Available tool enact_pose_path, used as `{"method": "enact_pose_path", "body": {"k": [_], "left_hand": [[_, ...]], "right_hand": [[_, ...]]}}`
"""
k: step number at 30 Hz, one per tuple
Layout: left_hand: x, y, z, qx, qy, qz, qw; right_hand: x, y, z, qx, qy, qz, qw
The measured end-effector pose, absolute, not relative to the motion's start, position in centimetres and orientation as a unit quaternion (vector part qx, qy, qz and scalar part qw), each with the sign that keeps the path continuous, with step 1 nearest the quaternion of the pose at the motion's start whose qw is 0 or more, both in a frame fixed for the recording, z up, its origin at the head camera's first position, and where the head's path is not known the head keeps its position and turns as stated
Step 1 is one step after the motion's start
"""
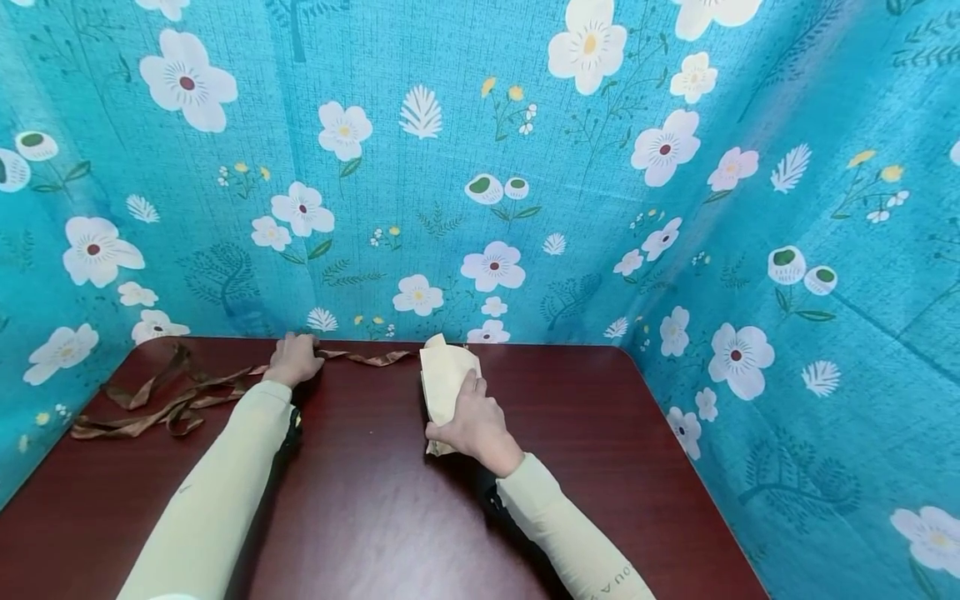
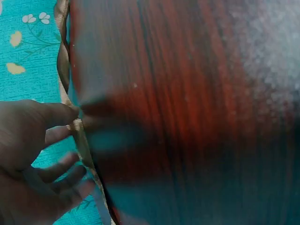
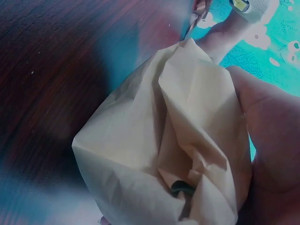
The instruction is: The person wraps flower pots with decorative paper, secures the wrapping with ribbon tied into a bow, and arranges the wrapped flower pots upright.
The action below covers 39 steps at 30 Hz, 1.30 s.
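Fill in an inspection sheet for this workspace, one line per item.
Surface: dark red-brown table, glossy, with glare.
Job's things: crumpled pale paper, a small dark thing showing in its fold; brown ribbon, loosely looped at the table's left and running to the paper; whether it is attached cannot be told.
Clutter: nothing seen.
Grips: left grip pinches the ribbon by the table's far edge; right grip holds the paper.
Cables: nothing seen.
Surroundings: blue flowered cloth behind the table and at both sides.
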<state>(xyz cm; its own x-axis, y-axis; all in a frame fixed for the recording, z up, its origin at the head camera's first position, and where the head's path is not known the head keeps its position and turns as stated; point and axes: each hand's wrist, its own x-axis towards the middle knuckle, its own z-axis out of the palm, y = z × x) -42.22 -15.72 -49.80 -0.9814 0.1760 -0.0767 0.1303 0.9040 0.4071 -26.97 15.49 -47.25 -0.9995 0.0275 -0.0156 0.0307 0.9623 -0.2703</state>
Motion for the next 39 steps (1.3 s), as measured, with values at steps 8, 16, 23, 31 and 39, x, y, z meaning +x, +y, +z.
{"method": "enact_pose_path", "body": {"k": [8, 16, 23, 31, 39], "left_hand": [[-42.7, -13.5, -50.1, 0.073, 0.956, 0.28, 0.044], [-43.2, -8.0, -49.5, 0.099, 0.93, 0.352, -0.02], [-43.4, -3.0, -46.8, 0.132, 0.862, 0.487, -0.05], [-42.8, -3.2, -46.1, 0.194, 0.895, 0.401, 0.02], [-41.7, -6.7, -47.5, 0.183, 0.931, 0.316, 0.018]], "right_hand": [[-27.0, 15.6, -47.3, 0.016, 0.991, -0.136, 0.008], [-26.9, 15.5, -47.1, 0.019, 0.99, -0.143, 0.007], [-26.8, 15.5, -47.2, 0.018, 0.991, -0.131, 0.006], [-27.0, 15.5, -47.2, 0.018, 0.992, -0.121, 0.002], [-27.0, 15.5, -47.4, 0.018, 0.992, -0.124, 0.004]]}}
